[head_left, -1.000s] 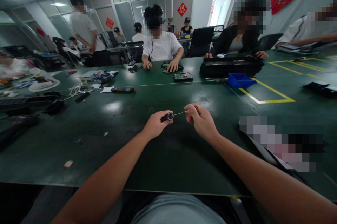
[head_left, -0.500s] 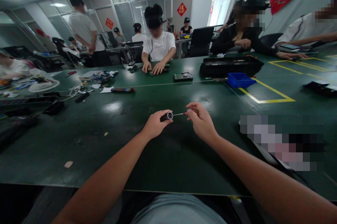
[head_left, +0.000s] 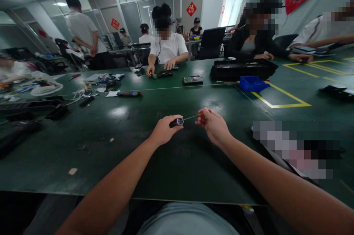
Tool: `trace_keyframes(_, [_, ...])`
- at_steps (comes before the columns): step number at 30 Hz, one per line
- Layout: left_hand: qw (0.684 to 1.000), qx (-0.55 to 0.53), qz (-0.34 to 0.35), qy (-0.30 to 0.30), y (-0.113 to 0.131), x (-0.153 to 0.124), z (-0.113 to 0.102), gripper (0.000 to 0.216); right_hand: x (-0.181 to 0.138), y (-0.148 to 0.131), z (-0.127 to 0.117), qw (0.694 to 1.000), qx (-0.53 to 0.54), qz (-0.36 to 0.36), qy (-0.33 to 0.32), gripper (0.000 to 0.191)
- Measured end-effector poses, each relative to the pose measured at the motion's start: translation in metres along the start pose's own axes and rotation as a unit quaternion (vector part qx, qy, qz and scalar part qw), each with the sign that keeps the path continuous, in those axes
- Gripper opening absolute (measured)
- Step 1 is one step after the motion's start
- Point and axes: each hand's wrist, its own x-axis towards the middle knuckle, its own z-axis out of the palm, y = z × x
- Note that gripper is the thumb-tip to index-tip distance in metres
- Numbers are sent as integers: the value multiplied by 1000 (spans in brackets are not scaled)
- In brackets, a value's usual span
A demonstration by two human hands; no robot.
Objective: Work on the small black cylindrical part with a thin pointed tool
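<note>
Held in the grip of my left hand [head_left: 162,131] is a short black tube [head_left: 179,121] with a silver-rimmed round end, much like a flashlight head. That end faces me and to the right. My right hand [head_left: 215,127] pinches a thin screwdriver [head_left: 190,118] by its red handle, most of which the fingers hide. Its metal shaft points left, and the tip meets the rim or opening of the tube; I cannot tell whether it is inside. Both hands are just above the green table [head_left: 166,168].
Across the table a co-worker [head_left: 167,49] handles a dark part. Between us lie a circuit board [head_left: 193,80], a long black casing [head_left: 243,70], a blue bin [head_left: 253,84] and a dark pen-shaped tool [head_left: 129,94]. Cables and parts clutter the left; a blurred-out flat object lies right.
My right hand has turned and shifted slightly right, its fingers curling closer round the screwdriver handle; the shaft now slopes more. The tube has barely moved. The co-worker opposite has spread their hands apart.
</note>
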Motion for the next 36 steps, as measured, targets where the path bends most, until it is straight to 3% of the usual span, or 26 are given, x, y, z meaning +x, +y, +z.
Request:
trace_keyframes(3, [1000,13,0,0,0,1,-1,35,2,-1,-2,999,23,31,1,27])
trace_keyframes(9, [1000,23,-1,-5,0,0,0,37,-1,-1,-1,995,-61,-83,6,29])
trace_keyframes(15, [1000,25,2,-6,0,0,-1,37,-5,-3,-2,967,-197,-157,-23,28])
trace_keyframes(24, [1000,24,1,-4,0,0,0,36,-5,-3,-3,972,-183,-144,-23,28])
trace_keyframes(31, [1000,22,-1,0,0,0,0,37,-12,-14,-2,927,-344,-144,36,47])
trace_keyframes(36, [1000,20,0,-2,-1,0,0,36,-16,-16,0,915,-367,-170,18,44])
